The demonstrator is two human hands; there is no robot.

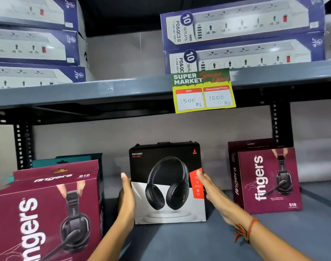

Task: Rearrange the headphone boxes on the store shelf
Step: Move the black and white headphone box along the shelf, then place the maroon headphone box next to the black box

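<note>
A black-and-white Rockerz headphone box [167,183] stands upright in the middle of the lower grey shelf [179,240]. My left hand [127,194] presses flat against its left side and my right hand [211,189] against its right side, so the box is clamped between both palms. A maroon Fingers S10 box [46,213] stands close at the front left, with a teal box [76,160] behind it. Another maroon Fingers S10 box [266,179] stands at the right, a little further back.
The upper shelf [123,89] carries stacked blue power-strip boxes at left [35,44] and right [241,36]. A yellow price tag [204,91] hangs from its front edge. Black perforated uprights [21,146] frame the bay.
</note>
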